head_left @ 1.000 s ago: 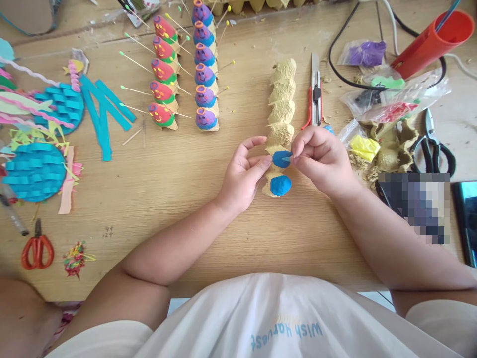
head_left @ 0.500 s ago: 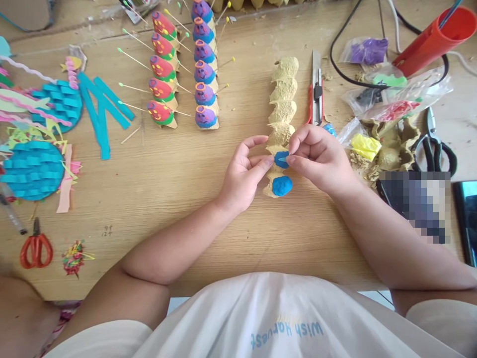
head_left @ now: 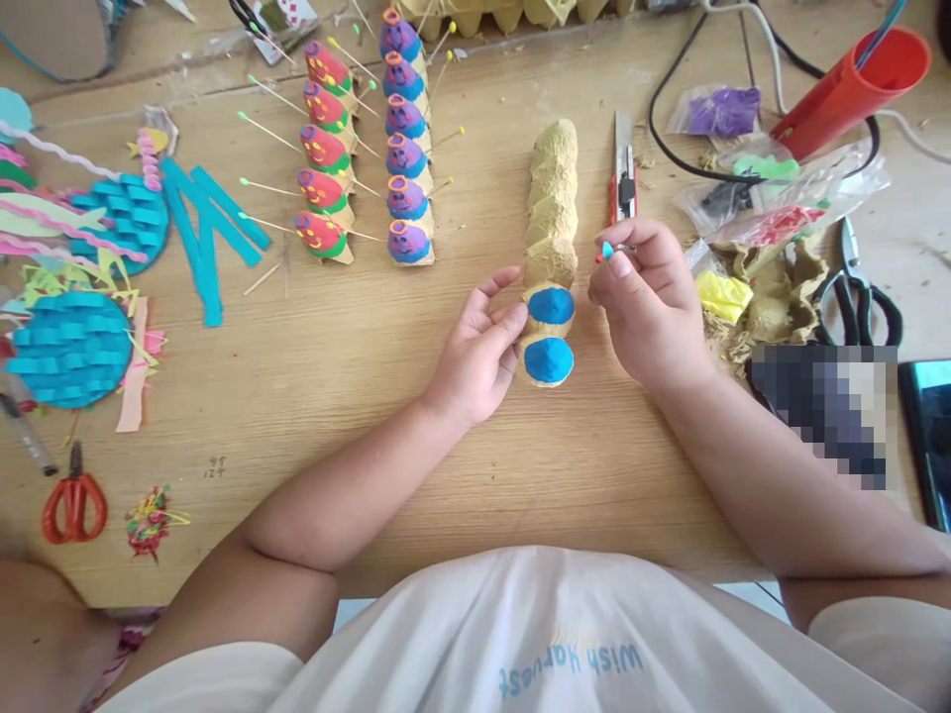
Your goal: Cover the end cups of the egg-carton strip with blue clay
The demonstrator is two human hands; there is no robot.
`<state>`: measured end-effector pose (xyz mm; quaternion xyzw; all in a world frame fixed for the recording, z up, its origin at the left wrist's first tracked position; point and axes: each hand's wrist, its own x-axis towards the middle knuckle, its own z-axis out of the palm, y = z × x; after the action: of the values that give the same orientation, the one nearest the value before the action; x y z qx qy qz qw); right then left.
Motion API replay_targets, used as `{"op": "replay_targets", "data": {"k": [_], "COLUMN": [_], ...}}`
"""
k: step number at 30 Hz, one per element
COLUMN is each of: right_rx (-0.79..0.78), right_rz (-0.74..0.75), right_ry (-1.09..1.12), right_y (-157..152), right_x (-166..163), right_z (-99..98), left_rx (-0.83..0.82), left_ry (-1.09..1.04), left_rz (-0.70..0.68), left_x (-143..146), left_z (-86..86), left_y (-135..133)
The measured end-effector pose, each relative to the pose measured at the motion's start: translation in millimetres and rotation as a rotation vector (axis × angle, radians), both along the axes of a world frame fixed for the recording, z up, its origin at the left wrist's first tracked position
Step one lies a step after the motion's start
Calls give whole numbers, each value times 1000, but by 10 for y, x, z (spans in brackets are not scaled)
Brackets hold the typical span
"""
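Note:
A strip of egg carton cups [head_left: 551,223] stretches away from me, its two nearest cups covered in blue modelling clay [head_left: 549,360]. My left hand [head_left: 479,352] grips the strip's left side, thumb by the second blue patch. To the right of the strip and apart from it, my right hand [head_left: 650,307] is closed in a pinch on a small bit of blue clay [head_left: 607,251]. Just beyond that hand lies a utility knife [head_left: 624,173] with its blade out.
Finished carton strips with clay faces and pins [head_left: 325,149] stand at the back left. Woven blue paper discs [head_left: 70,347] and orange-handled scissors [head_left: 74,507] lie left. Bagged clay [head_left: 724,295], black-handled scissors [head_left: 858,292] and a red cup [head_left: 854,94] are at right.
My right hand has drawn back from the carton strip to the right, with a small bit of blue clay between its fingers. The strip is turned slightly in my left hand.

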<state>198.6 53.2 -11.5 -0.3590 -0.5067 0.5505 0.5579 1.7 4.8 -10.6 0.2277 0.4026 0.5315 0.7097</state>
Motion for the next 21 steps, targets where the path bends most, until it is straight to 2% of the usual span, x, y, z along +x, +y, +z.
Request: {"op": "replay_targets", "data": {"k": [7, 14, 17, 21], "right_rx": [22, -83, -150, -176], "right_rz": [-8, 138, 163, 114], "right_ry": [-71, -125, -81, -5], "right_y": [-50, -127, -136, -131], "right_x": [-16, -58, -68, -77], "right_z": [-18, 182, 209, 196], "left_rx": [-24, -52, -24, 23], "left_ry": [-10, -53, -37, -57], "left_rz": [-10, -52, -61, -52], "left_x": [-17, -7, -7, -3], "left_z": [34, 15, 9, 12], "left_y": [7, -25, -34, -34]}}
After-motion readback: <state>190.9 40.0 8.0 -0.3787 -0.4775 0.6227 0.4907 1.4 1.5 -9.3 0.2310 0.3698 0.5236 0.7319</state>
